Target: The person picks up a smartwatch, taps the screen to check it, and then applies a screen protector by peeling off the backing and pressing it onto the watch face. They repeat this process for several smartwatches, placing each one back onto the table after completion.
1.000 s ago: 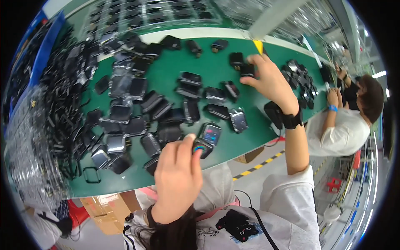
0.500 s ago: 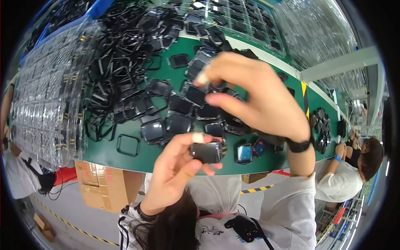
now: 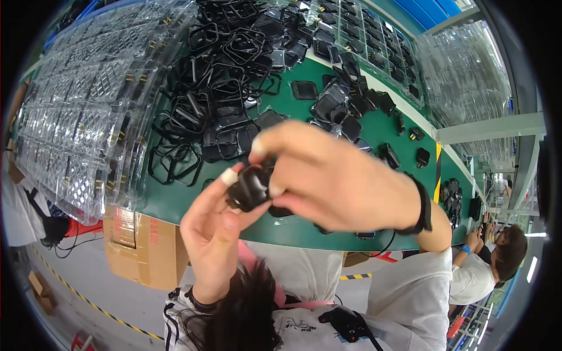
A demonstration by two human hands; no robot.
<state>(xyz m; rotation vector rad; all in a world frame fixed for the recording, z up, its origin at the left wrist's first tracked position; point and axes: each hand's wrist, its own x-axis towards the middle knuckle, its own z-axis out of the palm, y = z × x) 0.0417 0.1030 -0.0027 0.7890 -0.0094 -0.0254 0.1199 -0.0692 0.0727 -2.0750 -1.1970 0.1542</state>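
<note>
Above the near edge of the bench, a black smartwatch body (image 3: 250, 188) with a glossy face is tilted between my two hands. My left hand (image 3: 206, 234) grips it from below and the left, with white tape or a finger cot on one fingertip. From the right, my right hand (image 3: 333, 181) reaches over and closes its fingers on the watch's upper and right side; motion blurs this hand slightly. Its forearm hides part of the bench. Beyond my hands lie loose watch bodies (image 3: 331, 100) and a heap of black rectangular frames (image 3: 234, 50).
Stacked clear plastic trays (image 3: 88, 117) stand at the left, and more trays (image 3: 465, 73) at the far right. A compartment tray (image 3: 363, 44) holds dark parts at the back. Below the bench sits a cardboard box (image 3: 143, 251). A co-worker (image 3: 483, 269) sits at the right.
My right hand has come down and left from over the pile to the watch. My left hand has moved left and tilted the watch. The view has shifted slightly.
</note>
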